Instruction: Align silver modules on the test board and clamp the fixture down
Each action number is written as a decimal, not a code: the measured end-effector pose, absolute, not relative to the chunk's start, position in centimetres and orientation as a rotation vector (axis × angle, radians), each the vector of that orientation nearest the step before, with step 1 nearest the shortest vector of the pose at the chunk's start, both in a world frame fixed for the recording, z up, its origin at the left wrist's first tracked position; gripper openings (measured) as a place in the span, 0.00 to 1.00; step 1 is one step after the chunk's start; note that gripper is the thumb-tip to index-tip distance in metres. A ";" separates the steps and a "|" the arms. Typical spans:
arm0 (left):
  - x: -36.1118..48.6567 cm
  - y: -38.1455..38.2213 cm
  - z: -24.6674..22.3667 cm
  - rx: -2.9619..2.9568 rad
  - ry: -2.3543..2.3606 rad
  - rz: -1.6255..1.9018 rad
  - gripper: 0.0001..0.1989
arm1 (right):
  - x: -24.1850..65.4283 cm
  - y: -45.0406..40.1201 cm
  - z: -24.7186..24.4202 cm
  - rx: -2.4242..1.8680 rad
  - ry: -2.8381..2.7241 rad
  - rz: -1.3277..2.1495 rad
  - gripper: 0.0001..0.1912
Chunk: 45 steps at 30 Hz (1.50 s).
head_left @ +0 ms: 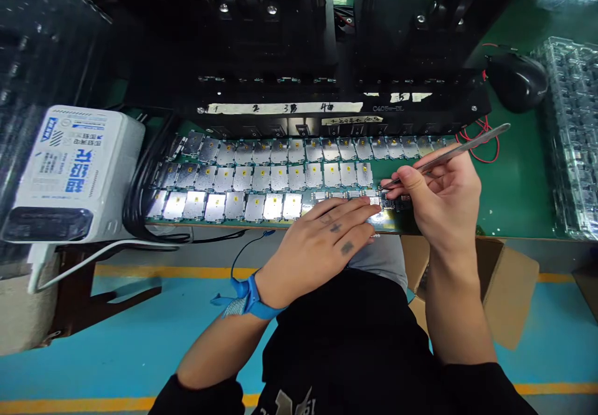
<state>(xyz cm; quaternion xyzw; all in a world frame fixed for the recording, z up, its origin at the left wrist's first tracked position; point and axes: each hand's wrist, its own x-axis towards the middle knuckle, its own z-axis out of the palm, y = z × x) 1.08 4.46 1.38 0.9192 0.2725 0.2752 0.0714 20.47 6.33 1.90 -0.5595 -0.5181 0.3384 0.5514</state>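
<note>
Table (518, 203) holds black fixture (280, 47), clear tray (567, 134), mouse (516, 81) and PCB panel (385, 172), which sits right in front of you w/ rows of metal shields (261, 178). Your hands are apart: L hand (327, 240) lies flat on panel's front edge, ESD strap (252, 296) on wrist; R hand (439, 203) pinches tweezers (460, 150), tips just over panel.

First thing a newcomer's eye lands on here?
The long green panel of circuit boards, with rows of silver shields marked by yellow dots, fills the middle of the view. Over its right end, the right hand pinches steel tweezers, while the left hand lies on the panel, a blue wrist strap around its wrist. A bulky white box stands to the left.
</note>
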 end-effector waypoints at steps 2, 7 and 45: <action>1.1 4.4 1.3 2.765 0.820 0.832 0.06 | 20.5 6.1 2.1 -1.326 -1.224 0.808 0.13; 1.1 4.4 1.2 2.769 0.832 0.842 0.05 | 20.6 5.7 2.5 -1.285 -1.230 0.845 0.13; 0.4 4.0 1.4 2.342 0.807 1.314 0.06 | 19.5 2.3 2.8 -0.770 -1.221 0.710 0.13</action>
